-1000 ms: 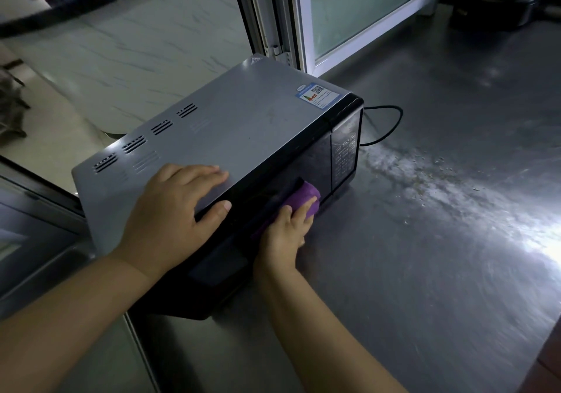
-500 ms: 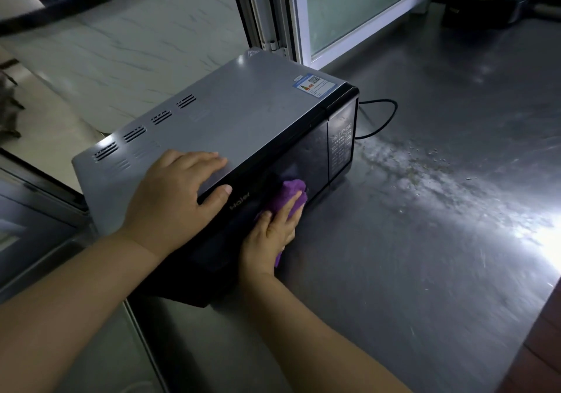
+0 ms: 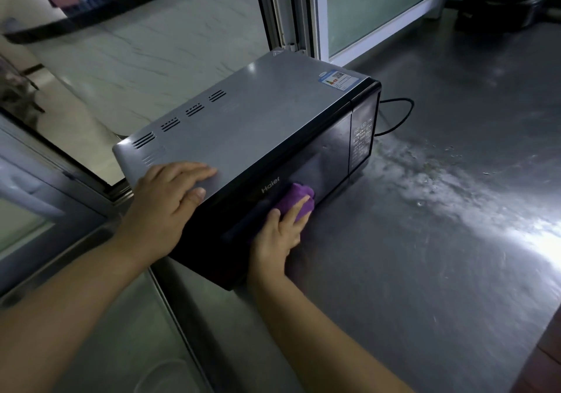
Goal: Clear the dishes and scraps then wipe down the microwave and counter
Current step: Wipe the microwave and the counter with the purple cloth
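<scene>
A silver-topped microwave [image 3: 258, 119] with a black door stands on the steel counter [image 3: 425, 271]. My left hand [image 3: 167, 204] rests flat on its top near the front left corner, thumb over the door's upper edge. My right hand [image 3: 282, 234] presses a bunched purple cloth [image 3: 296, 196] against the dark glass door, just right of the brand logo, with its fingers stretched over the cloth. White streaks and small crumbs [image 3: 431, 174] lie on the counter to the right of the microwave.
The microwave's black cord [image 3: 400, 116] loops on the counter behind its right side. A white-framed window [image 3: 379, 7] stands at the back and a dark pot [image 3: 510, 1] sits at the far right. A sink basin [image 3: 127, 347] lies at the lower left.
My right hand slid the purple cloth left along the door, from beside the control panel to near the logo. My left hand stayed on the top.
</scene>
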`<act>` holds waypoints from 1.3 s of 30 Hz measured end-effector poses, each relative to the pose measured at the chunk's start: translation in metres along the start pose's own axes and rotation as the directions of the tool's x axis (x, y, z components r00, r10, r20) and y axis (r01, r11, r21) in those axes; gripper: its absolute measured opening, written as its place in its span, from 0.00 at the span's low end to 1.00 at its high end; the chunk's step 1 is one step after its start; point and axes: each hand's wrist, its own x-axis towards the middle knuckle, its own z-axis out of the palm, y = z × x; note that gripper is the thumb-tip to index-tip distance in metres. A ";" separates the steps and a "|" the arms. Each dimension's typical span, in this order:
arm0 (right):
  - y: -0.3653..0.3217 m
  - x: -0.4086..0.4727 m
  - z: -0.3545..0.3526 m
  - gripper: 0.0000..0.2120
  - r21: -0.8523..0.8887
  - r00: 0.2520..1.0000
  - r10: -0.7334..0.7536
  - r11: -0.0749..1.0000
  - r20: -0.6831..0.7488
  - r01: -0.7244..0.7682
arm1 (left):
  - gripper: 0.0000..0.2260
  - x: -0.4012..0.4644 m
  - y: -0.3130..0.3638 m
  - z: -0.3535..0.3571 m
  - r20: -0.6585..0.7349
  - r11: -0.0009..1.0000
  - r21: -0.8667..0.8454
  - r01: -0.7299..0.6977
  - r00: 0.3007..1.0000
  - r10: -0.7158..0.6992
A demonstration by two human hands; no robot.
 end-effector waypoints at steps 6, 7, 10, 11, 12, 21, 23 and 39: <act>0.005 -0.047 0.029 0.31 0.037 0.935 -0.356 0.934 -0.003 0.356 | 0.21 0.000 -0.011 0.004 -0.008 0.999 -0.014 -0.049 0.999 0.049; 0.009 -0.048 0.031 0.30 0.035 0.919 -0.394 0.918 -0.017 0.394 | 0.21 0.000 -0.012 0.005 -0.015 0.998 -0.019 -0.054 0.998 0.054; 0.026 -0.039 0.034 0.32 -0.002 0.876 -0.478 0.878 -0.071 0.479 | 0.20 -0.001 -0.016 0.007 -0.022 0.998 -0.011 -0.062 0.998 0.062; 0.033 -0.035 0.034 0.32 -0.012 0.873 -0.480 0.877 -0.085 0.481 | 0.20 -0.001 -0.016 0.007 -0.024 0.998 -0.013 -0.057 0.998 0.056; 0.041 -0.029 0.034 0.32 -0.015 0.883 -0.460 0.887 -0.096 0.461 | 0.19 -0.001 -0.016 0.007 -0.030 0.999 -0.021 -0.048 0.998 0.048; 0.077 0.002 0.014 0.30 -0.048 0.995 -0.087 0.995 -0.049 0.085 | 0.17 -0.003 -0.016 0.008 -0.055 0.998 -0.066 -0.015 0.998 0.011; 0.070 -0.002 0.017 0.29 -0.011 0.998 -0.014 1.000 -0.056 0.013 | 0.17 -0.004 -0.016 0.008 -0.051 0.998 -0.067 -0.005 0.999 0.001; 0.082 -0.067 0.051 0.34 -0.012 0.856 -0.506 0.861 -0.102 0.508 | 0.17 -0.004 -0.022 0.012 -0.053 0.996 -0.093 -0.001 0.999 -0.004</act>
